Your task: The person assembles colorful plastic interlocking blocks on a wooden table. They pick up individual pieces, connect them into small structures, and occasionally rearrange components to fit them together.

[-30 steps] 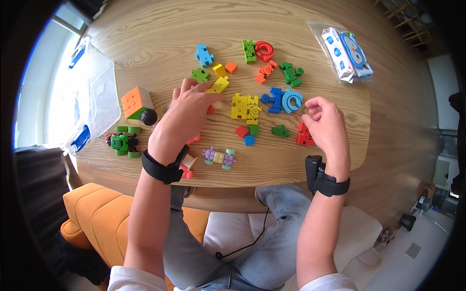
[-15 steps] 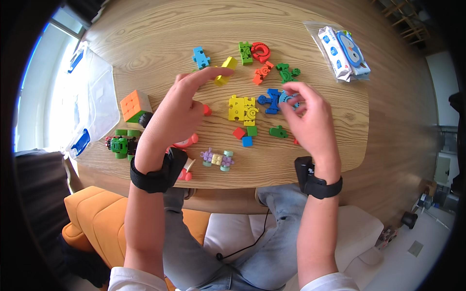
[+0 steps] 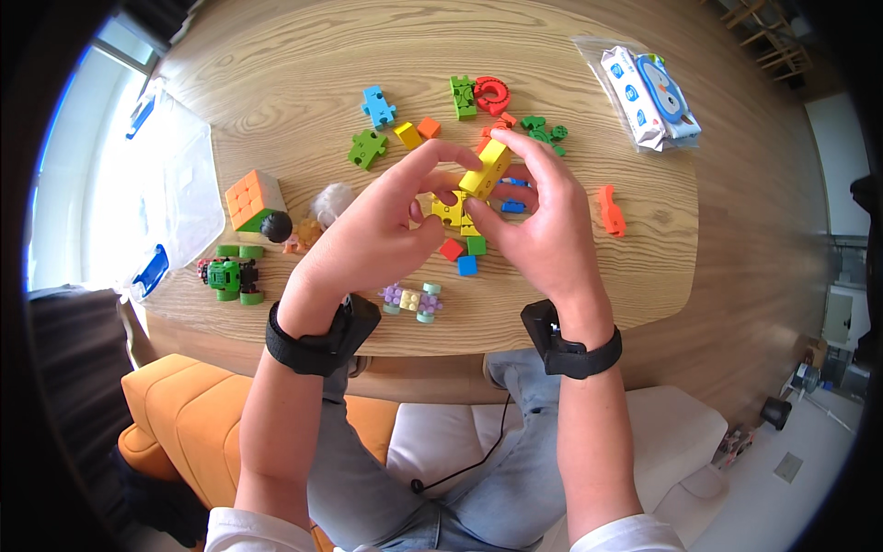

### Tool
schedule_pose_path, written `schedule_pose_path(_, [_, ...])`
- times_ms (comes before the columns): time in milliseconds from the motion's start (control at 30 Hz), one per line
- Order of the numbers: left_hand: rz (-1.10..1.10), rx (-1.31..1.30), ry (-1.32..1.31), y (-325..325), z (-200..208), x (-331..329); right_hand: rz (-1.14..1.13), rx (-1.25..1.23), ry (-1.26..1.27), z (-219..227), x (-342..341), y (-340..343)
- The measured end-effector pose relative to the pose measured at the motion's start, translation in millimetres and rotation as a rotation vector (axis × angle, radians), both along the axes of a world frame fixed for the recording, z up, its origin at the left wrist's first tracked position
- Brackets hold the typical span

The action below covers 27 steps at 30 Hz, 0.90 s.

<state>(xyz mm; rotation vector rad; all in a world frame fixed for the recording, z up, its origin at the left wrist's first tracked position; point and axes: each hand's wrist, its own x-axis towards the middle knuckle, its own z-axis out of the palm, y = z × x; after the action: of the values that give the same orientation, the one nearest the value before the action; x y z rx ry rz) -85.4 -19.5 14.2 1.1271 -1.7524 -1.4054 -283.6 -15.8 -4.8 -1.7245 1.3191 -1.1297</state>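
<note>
Both my hands meet over the middle of the table around a yellow puzzle block (image 3: 487,169), which is lifted and tilted. My right hand (image 3: 556,225) grips it between thumb and fingers. From the other side, my left hand (image 3: 368,221) has curled fingers, the index fingertip against the block's upper left side. Below them lies another yellow puzzle block (image 3: 447,210), partly covered by my fingers. Blue pieces (image 3: 514,204) show in part behind my right hand. Close below lie a red cube (image 3: 451,249), a green cube (image 3: 475,246) and a blue cube (image 3: 467,266).
Farther back are light blue (image 3: 378,108) and green (image 3: 368,148) puzzle pieces, a yellow cube (image 3: 407,136) and an orange cube (image 3: 429,127). A puzzle cube (image 3: 246,201) and toy truck (image 3: 230,278) stand left; a brick car (image 3: 411,299) is near. Wipes (image 3: 635,97) lie back right.
My left hand has brought the yellow block rightward and nearer, and my right hand has moved left to meet it. The small yellow and orange cubes at the back are now uncovered.
</note>
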Motion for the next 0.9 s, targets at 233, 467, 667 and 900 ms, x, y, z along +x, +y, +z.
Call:
schedule_pose_path(233, [0.136, -0.387, -0.629, -6.8, -5.5, 22.5, -0.051, -0.014, 0.092, -5.3, -19.4, -3.8])
schedule_pose_path(467, [0.045, -0.292, -0.779, -6.6, -11.9, 29.8, -0.063, 0.146, 0.194, -5.7, -28.6, -2.8])
schedule_pose_path(667, [0.090, -0.213, -0.745, -11.0, -20.2, 34.8, -0.099, 0.144, 0.240, -5.3, -39.8, -3.9])
schedule_pose_path(900, [0.214, -0.305, -0.777, -13.3, -19.5, 43.4, -0.234, 0.172, 0.263, -2.8, -70.1, -6.2])
